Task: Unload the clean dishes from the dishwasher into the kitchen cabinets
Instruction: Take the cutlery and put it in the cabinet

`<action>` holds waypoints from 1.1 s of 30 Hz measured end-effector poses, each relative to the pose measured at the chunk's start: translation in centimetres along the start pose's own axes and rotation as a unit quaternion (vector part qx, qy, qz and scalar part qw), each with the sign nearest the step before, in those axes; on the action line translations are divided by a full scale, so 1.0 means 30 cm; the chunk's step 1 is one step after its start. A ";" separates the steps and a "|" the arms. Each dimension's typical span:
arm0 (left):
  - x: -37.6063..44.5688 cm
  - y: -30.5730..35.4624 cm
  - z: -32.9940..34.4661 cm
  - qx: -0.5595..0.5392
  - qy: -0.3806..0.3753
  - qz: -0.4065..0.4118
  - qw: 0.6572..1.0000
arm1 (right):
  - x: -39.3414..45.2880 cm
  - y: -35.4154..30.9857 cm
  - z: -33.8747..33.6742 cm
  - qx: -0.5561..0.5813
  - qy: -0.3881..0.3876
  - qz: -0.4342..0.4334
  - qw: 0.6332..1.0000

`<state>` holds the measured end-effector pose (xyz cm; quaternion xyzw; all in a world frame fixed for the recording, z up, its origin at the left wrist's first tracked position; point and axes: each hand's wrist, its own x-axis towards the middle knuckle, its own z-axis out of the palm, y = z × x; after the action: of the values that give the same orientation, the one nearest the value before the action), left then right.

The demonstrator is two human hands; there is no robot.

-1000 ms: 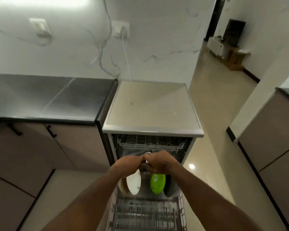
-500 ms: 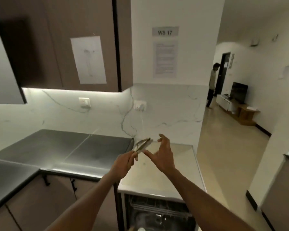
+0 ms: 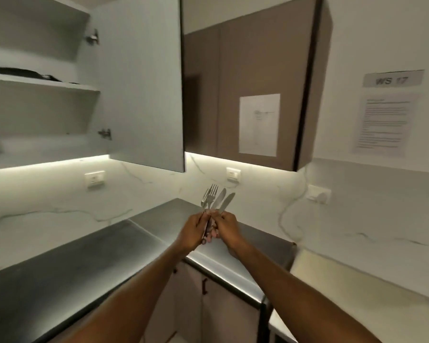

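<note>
At the center of the frame, above a dark steel counter [image 3: 89, 263], a person's two hands meet around a small bundle of cutlery [image 3: 214, 203]. The left hand [image 3: 195, 232] has its fingers curled round the handles, and the right hand [image 3: 227, 227] pinches the same handles from the other side, so both hands grip the bundle together. Two forks [image 3: 209, 196] and two knives [image 3: 224, 200] fan upward from the hands, tines and blades pointing toward the marble-patterned backsplash [image 3: 357, 219]. The cutlery is held in the air, clear of the counter and well below the wall cabinets.

In the upper left of the frame an upper cabinet stands open, its pale door [image 3: 139, 82] swung out toward the camera. A shelf [image 3: 42, 82] inside carries a dark flat thing [image 3: 20, 71], too blurred to name. To the right of the open door, a closed brown cabinet [image 3: 253, 70] bears a white sheet of paper [image 3: 259, 125]. At the far right of the frame, a sign reading "WS 17" [image 3: 391, 79] hangs on the wall over a printed notice [image 3: 384, 125]. Light strips glow under both cabinets, and wall sockets [image 3: 94, 178] dot the backsplash. At lower right, a pale appliance top [image 3: 357, 293] sits beside the counter.
</note>
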<state>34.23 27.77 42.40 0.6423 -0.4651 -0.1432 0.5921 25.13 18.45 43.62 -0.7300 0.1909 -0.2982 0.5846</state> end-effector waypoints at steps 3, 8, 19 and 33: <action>0.009 -0.049 -0.268 0.003 0.057 -0.041 0.998 | 0.124 -0.037 0.258 0.033 -0.043 0.022 0.998; 0.013 -0.117 -0.700 0.025 0.096 -0.062 0.993 | 0.289 -0.116 0.663 0.047 -0.081 0.016 0.995; 0.108 -0.235 -1.374 0.041 0.232 -0.058 0.970 | 0.622 -0.287 1.312 0.028 -0.037 -0.027 0.999; 0.584 -0.332 -1.969 0.043 0.276 -0.066 0.958 | 1.326 -0.425 1.830 0.038 -0.037 -0.154 0.987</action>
<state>91.12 50.07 55.16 0.7108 -0.2460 0.0204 0.6586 90.21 37.22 56.78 -0.7384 0.0425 -0.3643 0.5659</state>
